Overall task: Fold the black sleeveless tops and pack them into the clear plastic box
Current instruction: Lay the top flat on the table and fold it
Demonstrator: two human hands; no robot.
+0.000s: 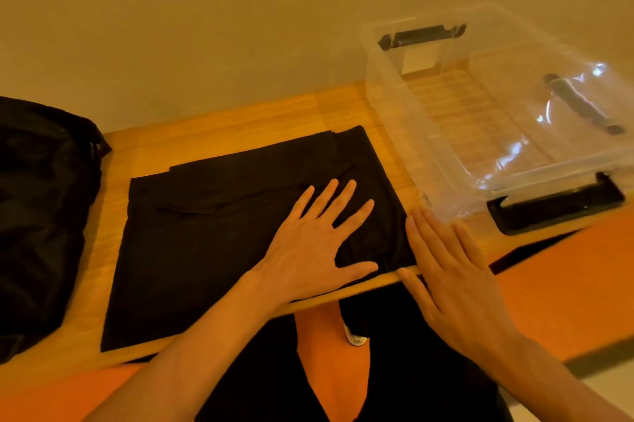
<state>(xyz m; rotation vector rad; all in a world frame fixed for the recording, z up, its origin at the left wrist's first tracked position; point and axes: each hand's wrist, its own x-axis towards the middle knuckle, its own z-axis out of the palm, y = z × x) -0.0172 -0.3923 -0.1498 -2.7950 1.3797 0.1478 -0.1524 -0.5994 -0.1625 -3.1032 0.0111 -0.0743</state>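
Both flat, left hand presses black top, right hand beside it.

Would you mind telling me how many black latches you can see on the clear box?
3 latches on the clear box: one at its far end, one on its right side, seen through the plastic, and one at its near end. Another may be hidden.

No legible text or labels

Folded top mid-table — heap of tops left, plastic box right — both hands on top's right end
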